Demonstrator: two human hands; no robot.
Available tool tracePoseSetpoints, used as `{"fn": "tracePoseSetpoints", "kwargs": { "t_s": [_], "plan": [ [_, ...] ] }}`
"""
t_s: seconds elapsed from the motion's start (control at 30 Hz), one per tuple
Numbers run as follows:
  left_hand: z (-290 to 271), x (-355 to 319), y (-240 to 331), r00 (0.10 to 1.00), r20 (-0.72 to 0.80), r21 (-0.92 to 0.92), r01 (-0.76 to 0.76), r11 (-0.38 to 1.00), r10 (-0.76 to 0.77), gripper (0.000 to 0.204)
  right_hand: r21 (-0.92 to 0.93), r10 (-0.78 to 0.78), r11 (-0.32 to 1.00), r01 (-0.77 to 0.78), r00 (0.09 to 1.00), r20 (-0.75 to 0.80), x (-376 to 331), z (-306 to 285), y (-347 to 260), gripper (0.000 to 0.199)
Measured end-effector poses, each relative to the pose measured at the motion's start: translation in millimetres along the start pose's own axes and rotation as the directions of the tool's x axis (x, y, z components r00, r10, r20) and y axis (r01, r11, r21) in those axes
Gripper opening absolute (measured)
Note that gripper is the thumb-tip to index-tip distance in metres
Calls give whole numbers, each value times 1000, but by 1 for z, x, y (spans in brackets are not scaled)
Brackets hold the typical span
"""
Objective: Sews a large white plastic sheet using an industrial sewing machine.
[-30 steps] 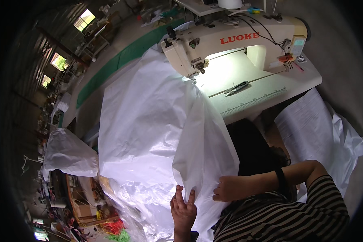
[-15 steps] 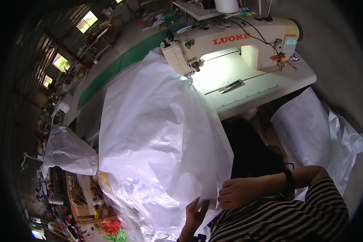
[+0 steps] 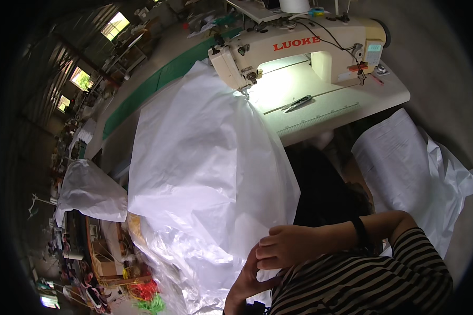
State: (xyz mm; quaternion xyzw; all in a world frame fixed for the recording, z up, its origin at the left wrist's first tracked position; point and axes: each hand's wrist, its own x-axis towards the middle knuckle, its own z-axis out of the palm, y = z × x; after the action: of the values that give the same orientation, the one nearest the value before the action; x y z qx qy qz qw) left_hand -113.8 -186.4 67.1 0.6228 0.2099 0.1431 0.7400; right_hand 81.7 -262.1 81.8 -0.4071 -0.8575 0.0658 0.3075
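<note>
Where a large, smooth, glossy white sheet (image 3: 189,157) spreads from beneath the needle end of a cream-coloured metal sewing machine (image 3: 326,68) toward the person's lap, both hands meet near its lower right edge.

Right arm: elbow bent sharply outward, sleeve in black and pale stripes (image 3: 423,257), forearm running almost level across the body to the left; narrow black wristband (image 3: 360,232) at the wrist. Right hand (image 3: 281,247): back uppermost, fingers curled and set close together, against the sheet; whether the fingertips pinch the material cannot be told.

Left arm: only a short length in view, rising from the lower border; dark band (image 3: 255,308) at the wrist. Left hand (image 3: 244,283): thumb apart from the forefinger and pointing right, fingers directed upward to meet those of the right hand; fingertips partly covered, so a grip on the sheet cannot be confirmed.

Adjacent items: small dark-handled thread snips (image 3: 298,103) with pointed metal blades, lying on the pale, flat machine table (image 3: 352,97) to the right of the needle; second length of creased white sheeting (image 3: 394,163), draped at the far right, well apart from both hands.
</note>
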Motion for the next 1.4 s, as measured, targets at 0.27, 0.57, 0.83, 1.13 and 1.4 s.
{"fn": "tracePoseSetpoints", "kwargs": {
  "t_s": [0.27, 0.57, 0.83, 1.13, 1.4],
  "plan": [
    [-16, -9, 0, 915, -371, 392, -1, 920, 159, 11, -71, 214, 972, -222, 971, -105, -42, -14, 10, 22],
    [-5, -12, 49, 893, -82, 824, -188, 534, 442, 22, -83, 9, 997, -2, 997, 83, -45, 16, -18, 15],
    [27, -1, 40, 948, 133, 826, -267, 497, 289, 19, -127, -4, 992, -21, 982, -190, -43, -16, -34, 23],
    [12, -11, 17, 992, -36, 361, 124, 924, -120, 42, 60, 62, 997, -50, 973, -222, -47, 0, -40, 28],
    [-2, -15, 19, 970, 88, -5, 228, 974, -227, 31, 109, 52, 993, -39, 992, -117, -40, 7, -44, 23]
  ]
}}
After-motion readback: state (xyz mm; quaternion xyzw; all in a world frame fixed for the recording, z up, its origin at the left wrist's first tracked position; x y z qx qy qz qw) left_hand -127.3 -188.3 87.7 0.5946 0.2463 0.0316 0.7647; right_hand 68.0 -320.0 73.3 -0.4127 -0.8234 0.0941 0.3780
